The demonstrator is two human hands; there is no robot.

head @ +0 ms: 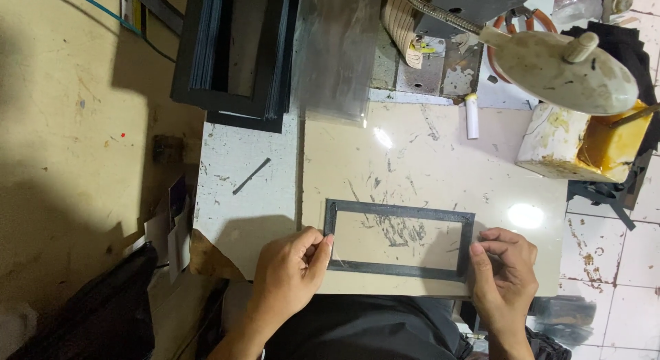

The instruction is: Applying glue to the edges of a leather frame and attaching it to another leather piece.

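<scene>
Fingertips of my left hand (292,270) and right hand (502,274) pinch the black rectangular frame (399,240) (lower centre) by its ends; uneven pull could buckle it.

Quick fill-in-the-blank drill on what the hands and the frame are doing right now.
1. The left hand pinches the ____ end of the black rectangular frame.
2. The frame lies flat on a ____ board.
3. The right hand touches the frame's ____ end.
4. A stack of black frames sits at the ____ left.

Missing words: left; beige; right; upper
</scene>
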